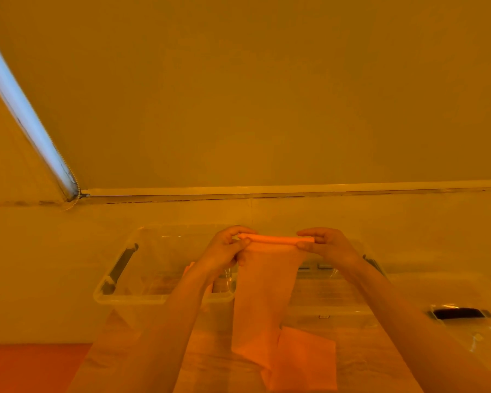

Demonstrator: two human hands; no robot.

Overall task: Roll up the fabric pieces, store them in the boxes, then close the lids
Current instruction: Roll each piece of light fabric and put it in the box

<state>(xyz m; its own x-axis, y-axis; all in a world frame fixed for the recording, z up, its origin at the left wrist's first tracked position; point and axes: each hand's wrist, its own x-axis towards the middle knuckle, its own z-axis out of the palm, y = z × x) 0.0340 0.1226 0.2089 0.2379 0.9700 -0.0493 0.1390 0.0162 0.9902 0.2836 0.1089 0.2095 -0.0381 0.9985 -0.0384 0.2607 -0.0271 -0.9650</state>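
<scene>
Hands raised side by side over the table (380, 361), both on one strip of orange fabric (262, 302). The left hand (224, 251) pinches the left end of the rolled top edge, thumb and fingers curled round it; the right hand (328, 245) pinches the right end the same way, fingers bent over the top and thumb underneath. Between them the top of the strip is wound into a thin tight roll (275, 239), held level in the air. Below the roll the strip hangs straight down, and its loose bottom end lies on the table near the lower edge of the view, next to a second orange piece (309, 361) lying flat there. Behind the left forearm stands a clear plastic box (119, 296) with no lid on it and a dark handle (119, 269) on its left side. Behind the right forearm sits another clear box (338, 296). Off to the right lies a clear lid (465, 330) with a dark clip
</scene>
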